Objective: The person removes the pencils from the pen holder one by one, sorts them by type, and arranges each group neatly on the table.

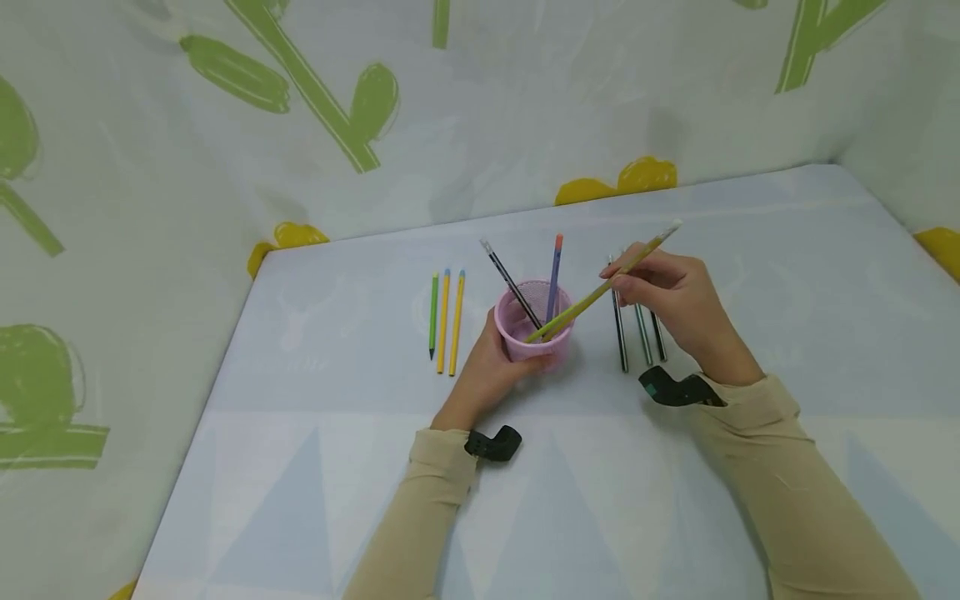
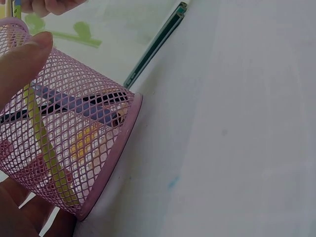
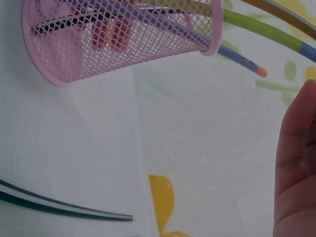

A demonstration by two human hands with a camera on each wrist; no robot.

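My left hand (image 1: 487, 375) grips a pink mesh pencil cup (image 1: 542, 354), which stands on the table; its thumb (image 2: 29, 61) lies against the mesh. My right hand (image 1: 671, 292) pinches a gold-coloured pencil (image 1: 637, 262) with a pale tip, slanting with its lower end inside the cup. Close alongside, a yellow-green pencil (image 3: 261, 29) with a blue end also slants out over the rim. Whether the fingers touch that one too, I cannot tell. A black pencil (image 1: 510, 282) and a purple pencil (image 1: 555, 271) with an orange end lean inside the cup.
Left of the cup lie a green pencil (image 1: 432, 312) and two yellow pencils (image 1: 456, 325). Several dark pencils, among them a teal one (image 1: 643, 333), lie beneath and beside my right hand. Behind the table (image 1: 337, 275) hangs a white backdrop (image 1: 480, 125) with green plants.
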